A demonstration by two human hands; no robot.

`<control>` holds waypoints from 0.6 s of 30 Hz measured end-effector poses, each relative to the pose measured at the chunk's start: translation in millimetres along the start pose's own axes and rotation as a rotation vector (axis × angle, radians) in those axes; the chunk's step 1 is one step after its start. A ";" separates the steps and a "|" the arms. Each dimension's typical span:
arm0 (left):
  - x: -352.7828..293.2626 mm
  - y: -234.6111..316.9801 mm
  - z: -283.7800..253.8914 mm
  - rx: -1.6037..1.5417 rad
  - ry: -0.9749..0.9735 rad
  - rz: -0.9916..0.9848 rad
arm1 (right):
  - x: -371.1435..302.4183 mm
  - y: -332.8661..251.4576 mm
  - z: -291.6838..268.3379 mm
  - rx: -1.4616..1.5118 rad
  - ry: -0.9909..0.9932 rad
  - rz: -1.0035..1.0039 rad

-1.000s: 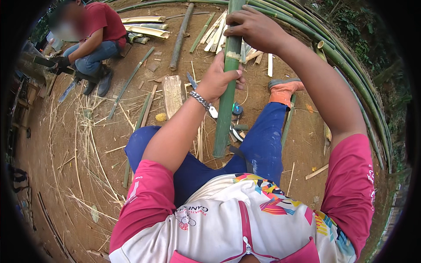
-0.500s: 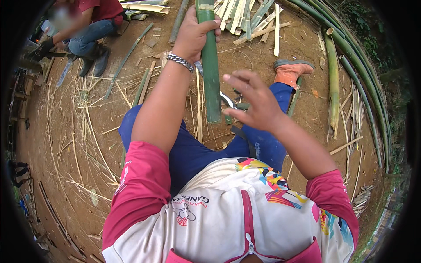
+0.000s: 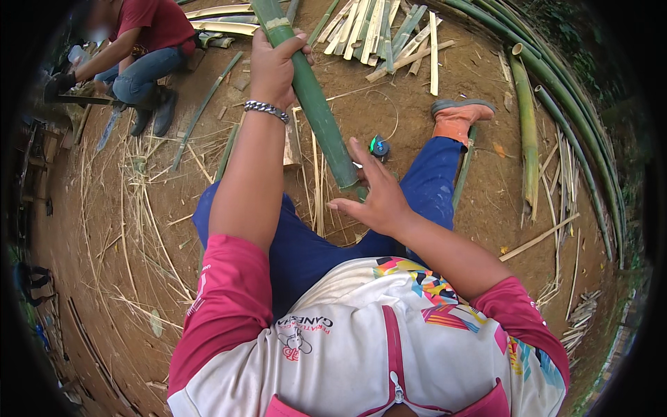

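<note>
left hand (image 3: 272, 69) is clasped round the bamboo (image 3: 321, 115); right hand (image 3: 382, 201), loosely spread, is at its lower end, perhaps touching it.

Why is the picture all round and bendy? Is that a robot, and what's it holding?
There's no robot here, just a person. Every picture comes from a camera worn on that person's head, looking down. That's why you see their shirt and blue trousers from above. The camera has a very wide lens, so straight things look bent near the edge.

The left hand grips a piece of green bamboo. The right hand is open by the bamboo's lower end; I can't tell if it touches. On the bare ground lie a pile of strips and, to the right, long poles. At the upper left, a co-worker crouches.
</note>
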State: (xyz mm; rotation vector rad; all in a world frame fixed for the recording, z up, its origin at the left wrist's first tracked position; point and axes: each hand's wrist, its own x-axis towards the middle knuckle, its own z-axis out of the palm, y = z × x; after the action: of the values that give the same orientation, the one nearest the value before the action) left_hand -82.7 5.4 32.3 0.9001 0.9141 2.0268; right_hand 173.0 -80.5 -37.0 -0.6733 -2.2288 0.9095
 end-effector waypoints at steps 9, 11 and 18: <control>1.9 6.2 2.3 0.021 0.072 0.091 | 14.1 2.0 15.7 -0.030 0.199 0.083; 3.4 6.0 -0.1 0.007 0.080 0.097 | 13.8 1.3 16.2 -0.030 0.219 0.100; 7.6 5.6 -7.2 0.017 0.154 0.088 | 11.6 1.8 17.4 -0.039 0.277 0.082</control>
State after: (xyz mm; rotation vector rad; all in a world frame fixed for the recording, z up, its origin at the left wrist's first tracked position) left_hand -94.1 6.8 35.4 0.8144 0.9918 2.1909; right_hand 153.3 -79.1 -43.9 -0.8592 -1.9887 0.7625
